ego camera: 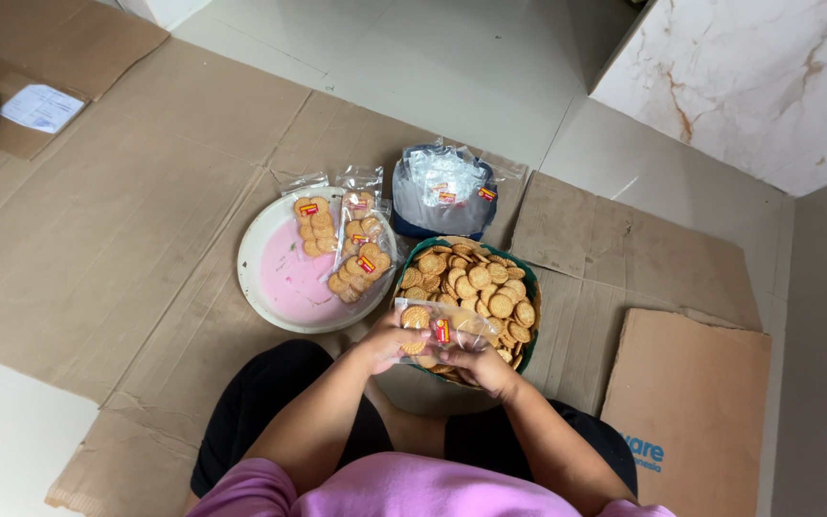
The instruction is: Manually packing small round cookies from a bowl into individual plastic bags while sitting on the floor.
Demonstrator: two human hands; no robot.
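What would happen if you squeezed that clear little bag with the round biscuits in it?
The clear bag, held between the left hand and right hand, looks thin and crinkly, so it would probably flop and bend. The round biscuits inside look dry and flat, so a hard squeeze might crack them. It is likely light.

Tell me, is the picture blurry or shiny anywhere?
In the head view the light is soft and even, with faint shadows only; the stack of clear bags and the bag held by the left hand and right hand show white glare; the biscuits in the bowl look sharp; the floor edges bend slightly toward the corners from the wide lens.
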